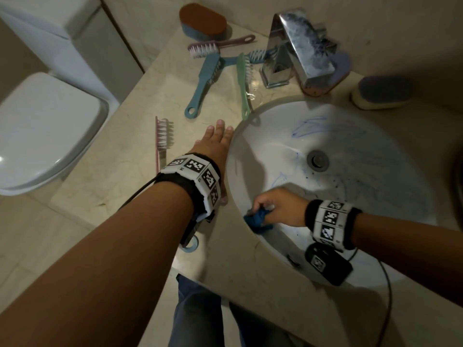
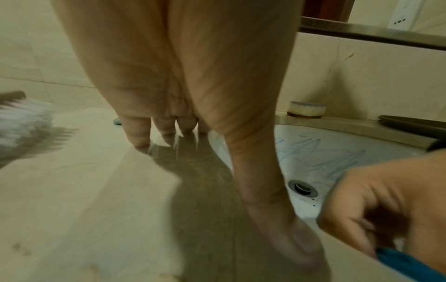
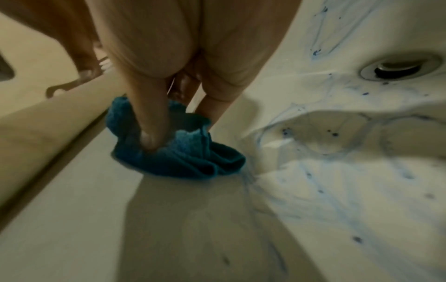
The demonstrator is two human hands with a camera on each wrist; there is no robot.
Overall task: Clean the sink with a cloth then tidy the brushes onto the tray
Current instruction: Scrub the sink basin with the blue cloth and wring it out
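A beige stone counter [image 1: 140, 113] carries scattered brushes [image 1: 200, 83], sponges [image 1: 380, 96], the tap [image 1: 298, 48] and the left hand [image 1: 215, 146].

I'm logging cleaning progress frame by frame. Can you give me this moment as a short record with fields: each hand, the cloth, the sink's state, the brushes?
left hand: flat on the countertop beside the basin, fingers straight
right hand: grips the blue cloth
cloth position: bunched against the sink inner wall near its front-left rim
sink state: blue streaks and specks across the bowl, around the drain
brushes: several loose on the counter, among them a teal brush, green brush and pink brush
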